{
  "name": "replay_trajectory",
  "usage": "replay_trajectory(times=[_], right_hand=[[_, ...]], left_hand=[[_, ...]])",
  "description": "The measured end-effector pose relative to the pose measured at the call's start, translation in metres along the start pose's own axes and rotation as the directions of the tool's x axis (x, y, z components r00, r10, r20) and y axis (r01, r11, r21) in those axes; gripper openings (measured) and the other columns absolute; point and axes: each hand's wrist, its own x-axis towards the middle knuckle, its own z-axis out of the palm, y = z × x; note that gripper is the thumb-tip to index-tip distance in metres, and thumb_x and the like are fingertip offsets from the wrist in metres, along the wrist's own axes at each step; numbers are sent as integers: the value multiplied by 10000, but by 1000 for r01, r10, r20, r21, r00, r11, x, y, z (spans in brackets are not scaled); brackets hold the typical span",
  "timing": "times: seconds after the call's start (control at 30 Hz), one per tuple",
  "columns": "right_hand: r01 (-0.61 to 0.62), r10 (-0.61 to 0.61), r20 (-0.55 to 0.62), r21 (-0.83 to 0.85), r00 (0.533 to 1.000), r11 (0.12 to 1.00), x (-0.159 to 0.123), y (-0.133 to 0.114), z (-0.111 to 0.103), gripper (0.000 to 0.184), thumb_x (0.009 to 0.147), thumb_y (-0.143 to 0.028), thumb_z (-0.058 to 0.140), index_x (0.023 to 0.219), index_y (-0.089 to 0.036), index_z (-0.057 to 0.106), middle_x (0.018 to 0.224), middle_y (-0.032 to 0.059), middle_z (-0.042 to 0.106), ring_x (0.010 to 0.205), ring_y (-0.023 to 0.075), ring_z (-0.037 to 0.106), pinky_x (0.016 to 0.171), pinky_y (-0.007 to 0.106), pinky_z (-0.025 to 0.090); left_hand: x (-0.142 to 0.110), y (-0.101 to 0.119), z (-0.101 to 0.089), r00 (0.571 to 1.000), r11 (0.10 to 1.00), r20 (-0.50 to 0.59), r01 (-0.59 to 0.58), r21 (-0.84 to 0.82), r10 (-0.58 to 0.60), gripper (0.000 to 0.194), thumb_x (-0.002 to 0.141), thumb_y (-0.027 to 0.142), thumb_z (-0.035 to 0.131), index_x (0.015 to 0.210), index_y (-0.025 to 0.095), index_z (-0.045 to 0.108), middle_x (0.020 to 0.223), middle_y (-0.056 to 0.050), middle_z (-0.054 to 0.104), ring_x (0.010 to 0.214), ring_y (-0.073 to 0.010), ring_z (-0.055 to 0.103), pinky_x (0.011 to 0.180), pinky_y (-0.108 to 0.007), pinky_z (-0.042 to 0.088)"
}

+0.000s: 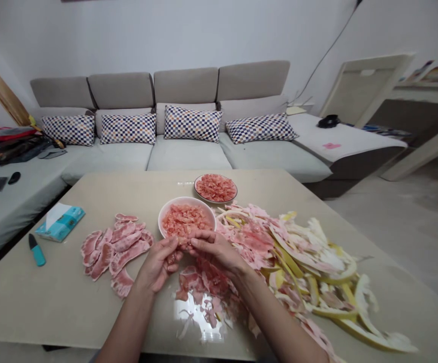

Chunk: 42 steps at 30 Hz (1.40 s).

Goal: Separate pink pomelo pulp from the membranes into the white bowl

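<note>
Here, your left hand [176, 242] and right hand [191, 241] pinch a bit of pink fruit [183, 243] by the white bowl's [161, 225] near rim; a filled, dark-rimmed dish [215, 201] sits behind it, the sofa [188, 154] beyond the desk [128, 186]

we seem to be in a home, in its living room. a long sofa [188, 154] with grey back cushions and pale seats runs along a plain white wall [128, 35], with checked pillows [193, 123] lined up on it. we have a low, glossy table [128, 186] in front, with a soft blue tissue pack [60, 222] on it. clothes-like items [7, 146] lie heaped at the sofa's left end, and a pale chair [366, 88] stands at the right.
</note>
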Motion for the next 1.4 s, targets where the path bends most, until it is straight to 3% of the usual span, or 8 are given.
replay_trajectory(times=[0.17,0.3,0.47,0.7,0.93,1.07,1.27,1.4], right_hand=[[48,-49,-18,-14,999,999,0,-1,-5,276,575,-272,865,786,-176,716,757,-10,719,679,111,672,768,252,526],[171,-201,-100,-250,974,953,2,-3,-11,289,634,-340,818,856,-179,727,836,29,733,749,166,682,825,338,526],[363,-547,-13,-735,837,572,-1,-5,-2,267,796,-328,676,1035,-216,720,1164,82,680,1146,250,576,1050,439,376],[482,-509,228,-754,830,447,-10,-4,8,162,863,-270,625,986,-238,725,993,40,716,952,189,648,867,321,498],[466,-542,208,-790,814,398,-8,-3,8,127,864,-218,606,904,-206,726,878,34,713,850,176,645,798,296,481],[379,-522,91,-794,848,476,-6,0,8,139,854,-262,603,850,-192,723,833,36,712,793,181,639,761,296,473],[236,-280,-51,-412,958,880,4,6,-3,307,771,-473,670,773,-167,682,728,23,671,683,167,612,695,298,498],[203,-221,-32,-280,975,938,5,5,-5,321,745,-493,695,772,-175,670,738,6,652,674,144,600,694,282,502]], left_hand=[[-2,5,0,999,998,-2,35,-47,-35,283,680,307,798,783,112,621,723,-9,581,493,-14,451,331,-65,248],[-4,10,0,999,999,-36,18,-42,-19,292,657,299,812,751,126,597,716,-4,581,488,-19,446,322,-68,229],[-3,6,0,998,996,-60,-19,82,24,296,690,353,780,795,126,623,747,-12,576,498,-21,434,339,-82,235],[-4,0,5,987,921,-22,-143,361,162,353,754,454,691,847,114,679,590,17,494,483,-50,384,365,-124,262],[-2,-3,6,977,870,-20,-178,459,210,390,736,458,700,921,115,694,607,13,512,475,-52,391,390,-145,296],[-2,-4,6,973,854,-38,-181,487,228,389,726,441,713,942,118,688,625,6,532,490,-61,409,384,-146,292],[-2,-4,9,968,846,-44,-192,498,246,363,721,422,724,944,138,688,638,3,560,518,-71,443,397,-144,302],[1,-4,8,955,803,-61,-208,559,289,382,728,430,712,989,152,691,632,8,593,471,-62,426,410,-164,304]])
